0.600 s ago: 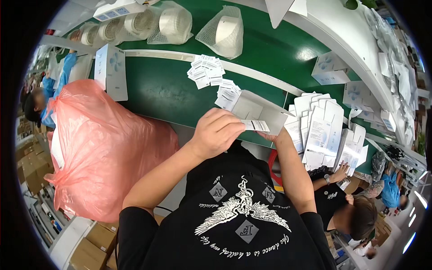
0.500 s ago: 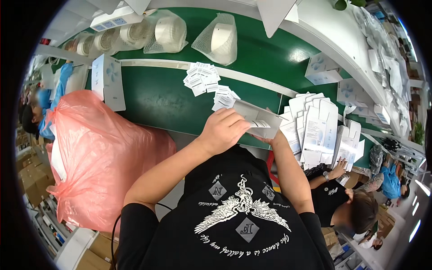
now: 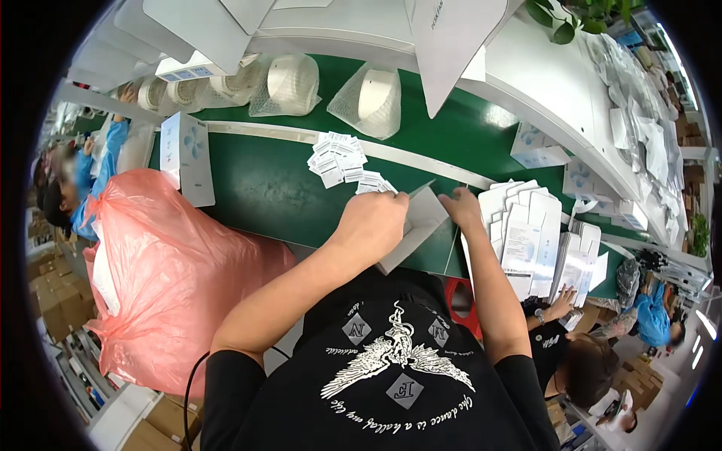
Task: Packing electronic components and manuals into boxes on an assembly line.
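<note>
A small white carton point(image 3: 427, 213) stands open over the front edge of the green table, its pale inside facing up. My left hand point(image 3: 374, 225) is closed on the carton's left side, fingers bent over the edge. At the carton's right edge is my right hand point(image 3: 462, 209), its fingers bent toward the cardboard and slightly blurred; whether they grip it I cannot make out. Just beyond my left hand lie several white printed slips point(image 3: 336, 158) in a loose pile, with a smaller cluster of slips point(image 3: 374, 183) partly behind the hand.
A large pink plastic bag point(image 3: 173, 278) bulges at the left, near an upright box point(image 3: 186, 159). Flat white cartons point(image 3: 529, 233) are stacked right, where a co-worker's hand point(image 3: 560, 302) rests. White round parts in bubble wrap point(image 3: 376, 101) line the back under a shelf.
The carton has turned and now shows its open inside. My right hand has come from behind it to its right edge. The slip at my left fingers no longer shows. The view has tilted upward.
</note>
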A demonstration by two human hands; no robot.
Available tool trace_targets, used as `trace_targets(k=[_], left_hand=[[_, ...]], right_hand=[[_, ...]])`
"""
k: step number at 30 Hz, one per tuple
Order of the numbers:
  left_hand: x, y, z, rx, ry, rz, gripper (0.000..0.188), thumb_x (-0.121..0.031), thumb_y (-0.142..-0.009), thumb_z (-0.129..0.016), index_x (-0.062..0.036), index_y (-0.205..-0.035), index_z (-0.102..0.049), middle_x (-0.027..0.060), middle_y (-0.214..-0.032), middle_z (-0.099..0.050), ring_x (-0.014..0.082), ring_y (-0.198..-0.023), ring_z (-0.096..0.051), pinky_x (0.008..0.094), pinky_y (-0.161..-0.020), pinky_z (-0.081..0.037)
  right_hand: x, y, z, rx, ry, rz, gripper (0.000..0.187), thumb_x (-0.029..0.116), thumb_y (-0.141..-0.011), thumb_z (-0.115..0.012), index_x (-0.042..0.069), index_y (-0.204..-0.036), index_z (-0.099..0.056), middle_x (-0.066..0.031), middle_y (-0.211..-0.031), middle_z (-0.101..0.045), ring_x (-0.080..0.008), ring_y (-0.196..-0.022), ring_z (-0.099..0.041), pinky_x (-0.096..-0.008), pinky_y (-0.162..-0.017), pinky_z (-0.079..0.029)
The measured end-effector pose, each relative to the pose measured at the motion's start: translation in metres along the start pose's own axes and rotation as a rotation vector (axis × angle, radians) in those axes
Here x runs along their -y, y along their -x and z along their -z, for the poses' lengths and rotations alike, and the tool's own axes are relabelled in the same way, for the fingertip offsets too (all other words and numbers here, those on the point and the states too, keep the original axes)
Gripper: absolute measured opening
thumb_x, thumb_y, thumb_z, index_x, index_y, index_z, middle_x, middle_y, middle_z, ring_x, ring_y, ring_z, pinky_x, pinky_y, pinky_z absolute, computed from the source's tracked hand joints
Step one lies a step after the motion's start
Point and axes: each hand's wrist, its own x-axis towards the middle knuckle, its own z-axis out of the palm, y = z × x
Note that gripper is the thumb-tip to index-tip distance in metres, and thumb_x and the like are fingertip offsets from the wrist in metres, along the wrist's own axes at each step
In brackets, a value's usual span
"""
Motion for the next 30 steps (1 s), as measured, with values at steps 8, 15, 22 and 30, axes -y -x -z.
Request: trace_targets(k=[8, 15, 22, 30], left_hand=[[-0.035, 0.030, 0.013, -0.036, 0.193, 0.530, 0.084, -0.010, -0.088, -0.066, 0.0121, -0.158, -0.025, 0.0267, -0.077, -0.071, 0.0475, -0.072, -0.071, 0.0560, -0.071, -0.059], [-0.080, 0.019, -0.026, 0.025, 0.212, 0.694, 0.085, -0.015, -0.087, -0.070, 0.0083, -0.158, -0.030, 0.0315, -0.087, -0.073, 0.0489, -0.080, -0.073, 0.0585, -0.072, -0.059], [-0.076, -0.036, -0.021, -0.319, -0.489, 0.239, 0.097, -0.029, -0.082, -0.084, 0.0038, -0.159, -0.037, 0.0328, -0.142, -0.061, 0.0444, -0.127, -0.065, 0.0462, -0.086, -0.063], [-0.019, -0.114, -0.052, 0.512, -0.327, 0.206, 0.034, -0.021, -0.082, -0.077, -0.0008, -0.109, -0.081, 0.0232, -0.108, -0.079, 0.0393, -0.101, -0.078, 0.0503, -0.083, -0.063]], right_hand=[[0.223, -0.136, 0.014, -0.377, -0.200, 0.463, 0.064, 0.036, -0.090, -0.079, 0.000, -0.140, -0.064, -0.0276, -0.139, -0.067, -0.0412, -0.136, -0.060, -0.0458, -0.117, -0.046], [0.264, -0.155, -0.007, -0.131, 0.025, 0.582, 0.106, 0.059, -0.075, -0.081, 0.003, -0.159, -0.048, -0.0238, -0.158, -0.055, -0.0399, -0.149, -0.049, -0.0448, -0.124, -0.040], [0.205, -0.178, 0.049, 0.119, 0.013, 0.185, 0.079, 0.053, -0.077, -0.077, 0.011, -0.143, -0.066, -0.0200, -0.148, -0.065, -0.0352, -0.139, -0.061, -0.0426, -0.115, -0.049], [0.083, -0.135, 0.079, -0.213, -0.668, 0.322, 0.067, 0.027, -0.085, -0.081, 0.003, -0.144, -0.060, -0.0233, -0.142, -0.067, -0.0369, -0.130, -0.065, -0.0412, -0.109, -0.050]])
